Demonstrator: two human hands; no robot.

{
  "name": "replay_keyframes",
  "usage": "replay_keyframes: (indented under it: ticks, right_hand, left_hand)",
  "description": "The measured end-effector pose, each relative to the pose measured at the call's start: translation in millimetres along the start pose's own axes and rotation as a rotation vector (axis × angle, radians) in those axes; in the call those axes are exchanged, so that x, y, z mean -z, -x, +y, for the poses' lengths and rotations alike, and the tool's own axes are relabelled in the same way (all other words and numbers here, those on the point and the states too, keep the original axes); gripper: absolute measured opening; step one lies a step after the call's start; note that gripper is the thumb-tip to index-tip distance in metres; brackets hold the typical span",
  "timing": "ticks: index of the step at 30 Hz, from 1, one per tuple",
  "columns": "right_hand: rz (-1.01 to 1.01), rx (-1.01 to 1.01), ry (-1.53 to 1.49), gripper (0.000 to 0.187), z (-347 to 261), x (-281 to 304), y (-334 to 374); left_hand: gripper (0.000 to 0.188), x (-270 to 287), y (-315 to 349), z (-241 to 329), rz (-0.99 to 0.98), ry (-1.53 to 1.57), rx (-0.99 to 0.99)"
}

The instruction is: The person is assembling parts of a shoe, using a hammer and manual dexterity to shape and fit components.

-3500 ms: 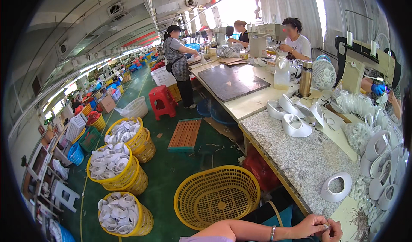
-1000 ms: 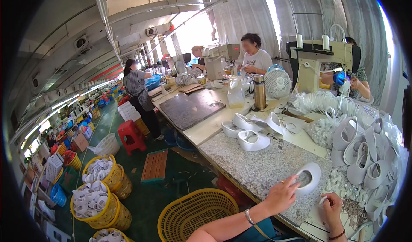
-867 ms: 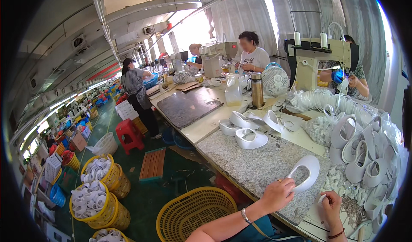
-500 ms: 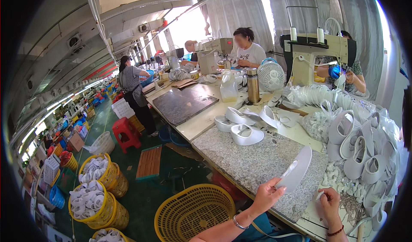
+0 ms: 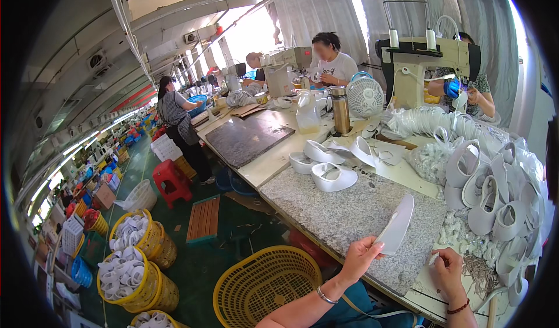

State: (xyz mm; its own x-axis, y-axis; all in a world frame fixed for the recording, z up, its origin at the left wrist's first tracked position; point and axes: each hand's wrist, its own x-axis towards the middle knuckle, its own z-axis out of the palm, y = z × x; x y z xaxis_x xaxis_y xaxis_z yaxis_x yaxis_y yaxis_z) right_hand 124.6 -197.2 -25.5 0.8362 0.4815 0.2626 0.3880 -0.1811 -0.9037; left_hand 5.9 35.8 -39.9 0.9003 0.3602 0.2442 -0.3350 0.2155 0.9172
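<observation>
A: What did the left hand have?

B: White shoe upper, flat pc, pinched at its lower end btw thumb and fingers. It stood tilted, edge-on, lifted above the grey stone slab near the front edge of the bench.

A: And the right hand?

B: Curled, fingertips pressed together on sth small and pale; couldn't tell what. It sat just right of the upper, over a light board at the slab's corner.

A: What else was on the bench?

B: Three white shoe shells at the far side of the slab, well apart from the hands. Big heap of white uppers to the right, close by the right hand. Further back: steel flask, small fan, sewing machine.

A: Floor side?

B: Empty yellow basket below the left forearm. More yellow baskets w/ white pcs further left. Red stool by a standing person.
</observation>
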Motion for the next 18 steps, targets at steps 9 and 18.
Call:
replay_keyframes:
  ticks: [9,18]
  right_hand:
    - [-0.035,0.022,0.036,0.018,-2,0,1]
    - [-0.038,0.025,0.066,0.016,-2,0,0]
  left_hand:
    - [0.022,2,3,-5,-0.023,-0.017,0.035]
    - [0.022,4,4,-11,-0.038,-0.094,0.043]
